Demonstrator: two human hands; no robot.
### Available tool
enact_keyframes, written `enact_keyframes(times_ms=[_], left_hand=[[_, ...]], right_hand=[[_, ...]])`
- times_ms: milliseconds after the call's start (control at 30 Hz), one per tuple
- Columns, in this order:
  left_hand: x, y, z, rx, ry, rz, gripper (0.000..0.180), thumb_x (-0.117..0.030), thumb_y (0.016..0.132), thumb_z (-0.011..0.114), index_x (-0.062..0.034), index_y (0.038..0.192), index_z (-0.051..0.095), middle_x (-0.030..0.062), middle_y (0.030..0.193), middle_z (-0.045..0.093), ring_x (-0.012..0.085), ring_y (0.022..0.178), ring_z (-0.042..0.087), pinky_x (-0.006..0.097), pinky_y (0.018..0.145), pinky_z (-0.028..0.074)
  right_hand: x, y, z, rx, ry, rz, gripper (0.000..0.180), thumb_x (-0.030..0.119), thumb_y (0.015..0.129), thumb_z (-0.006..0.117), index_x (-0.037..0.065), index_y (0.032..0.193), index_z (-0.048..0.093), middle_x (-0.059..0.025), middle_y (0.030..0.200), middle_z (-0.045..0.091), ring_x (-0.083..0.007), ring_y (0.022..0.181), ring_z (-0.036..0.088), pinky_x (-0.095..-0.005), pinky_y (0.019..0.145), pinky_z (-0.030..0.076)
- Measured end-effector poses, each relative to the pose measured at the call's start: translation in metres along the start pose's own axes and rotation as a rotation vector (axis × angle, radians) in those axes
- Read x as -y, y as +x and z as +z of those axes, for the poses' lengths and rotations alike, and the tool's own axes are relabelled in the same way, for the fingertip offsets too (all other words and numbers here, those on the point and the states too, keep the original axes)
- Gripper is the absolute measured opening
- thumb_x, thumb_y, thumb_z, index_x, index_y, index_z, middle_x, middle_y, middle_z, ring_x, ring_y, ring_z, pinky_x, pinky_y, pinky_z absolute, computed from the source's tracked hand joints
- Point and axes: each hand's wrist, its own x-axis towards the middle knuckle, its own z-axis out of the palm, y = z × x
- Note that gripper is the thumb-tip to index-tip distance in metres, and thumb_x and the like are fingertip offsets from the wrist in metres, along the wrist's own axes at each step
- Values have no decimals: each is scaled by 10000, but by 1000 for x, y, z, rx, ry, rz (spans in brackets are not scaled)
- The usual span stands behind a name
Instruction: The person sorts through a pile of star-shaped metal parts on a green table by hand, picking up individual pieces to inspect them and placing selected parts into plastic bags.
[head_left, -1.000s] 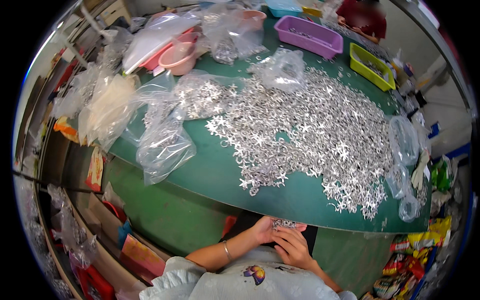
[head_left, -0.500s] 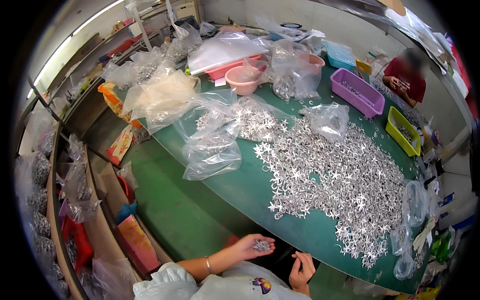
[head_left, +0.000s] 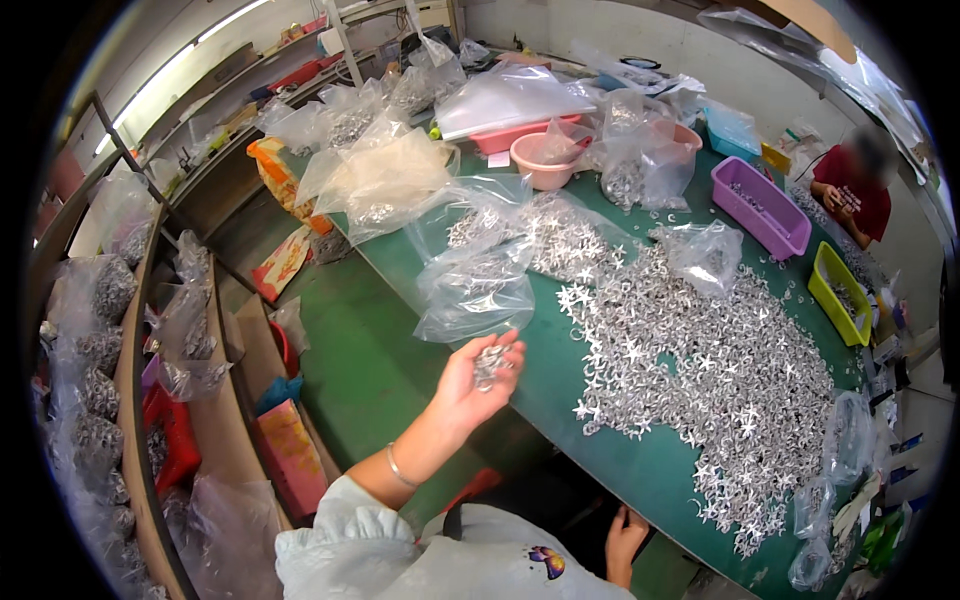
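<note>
My left hand [head_left: 482,378] is raised palm up at the near edge of the green table, beside a clear plastic bag [head_left: 475,300]. Its curled fingers cup a small heap of silver metal pieces [head_left: 492,366]; their exact shape is too small to make out. Lower down, my right hand [head_left: 625,540] is at the table's near edge, with its fingers partly hidden and bent; nothing shows in it. To the right of both hands spreads a large pile of silver star-shaped and curved metal pieces [head_left: 700,370] on the green table [head_left: 555,420].
Bags of metal pieces, a pink bowl [head_left: 543,165], a purple basket [head_left: 760,210] and a yellow-green basket [head_left: 838,295] stand on the table. At the far right sits another person [head_left: 855,190]. Shelves with bagged pieces [head_left: 105,350] and cardboard boxes line the left.
My left hand has moved up and away from my body with the silver pieces, toward the plastic bag. My right hand has dropped slightly to the table's edge. The view has shifted.
</note>
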Motion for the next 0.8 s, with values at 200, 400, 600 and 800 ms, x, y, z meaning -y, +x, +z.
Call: enact_keyframes(times_ms=[200,400,600,800], left_hand=[[46,30,-1,131,-145,6,263,-127,978,491,21,1194,514,208,1285,537,339,1245,500,463,1032,459],[66,64,-27,172,-106,-98,284,-225,1005,480,-22,1198,523,171,1214,560,284,1101,573,385,867,538],[65,60,-16,22,-102,-168,130,-196,966,575,-72,992,543,77,920,547,146,714,523,248,531,435],[52,54,-21,-39,53,-88,127,-207,964,578,-95,933,529,51,857,539,131,682,510,238,504,418]], right_hand=[[-6,-3,4,-71,-153,56,284,60,841,628,-36,1106,664,-277,1170,607,-482,1127,505,-544,996,371],[-22,-1,13,-98,-305,21,363,82,818,651,-26,1162,619,-271,1224,572,-473,1143,503,-550,1007,366],[-21,3,24,-40,-505,-25,420,168,793,673,12,1178,610,-243,1197,590,-452,1126,524,-550,988,380],[-7,30,26,258,-477,190,379,248,831,627,60,1161,636,-236,1189,598,-432,1091,557,-538,943,419]])
